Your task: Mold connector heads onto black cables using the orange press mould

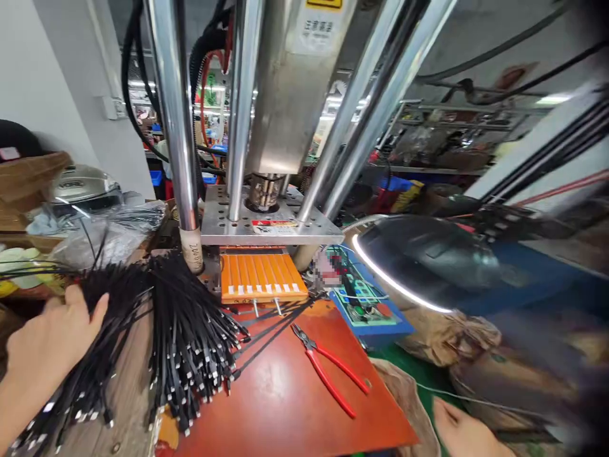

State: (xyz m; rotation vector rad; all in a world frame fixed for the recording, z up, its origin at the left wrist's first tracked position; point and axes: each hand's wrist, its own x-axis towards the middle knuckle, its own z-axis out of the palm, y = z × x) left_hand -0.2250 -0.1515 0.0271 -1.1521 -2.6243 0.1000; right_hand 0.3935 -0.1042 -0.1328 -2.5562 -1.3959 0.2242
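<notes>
My left hand (57, 343) is over the left bunch of black cables (114, 298), its thumb apart from the bent, slightly blurred fingers; no cable shows clearly gripped. Beside it lies a second thick bunch of black cables (190, 343), its small metal-tipped ends fanned toward me. My right hand (464, 431) is low at the right edge of the orange-red board (285, 406), blurred and partly cut off, so its fingers cannot be made out. Pliers (328, 371) with red handles lie on the board, jaws pointing away. Behind them an orange grooved fixture (261, 276) sits under the press plate (271, 225).
Steel columns (174, 114) of the press rise in front of me. Right of the fixture is a blue control box (368, 304), with a lit ring lamp (399, 273) above it. Brown sacks (447, 333) stand at the right. A plastic bag (99, 241) lies behind the cables.
</notes>
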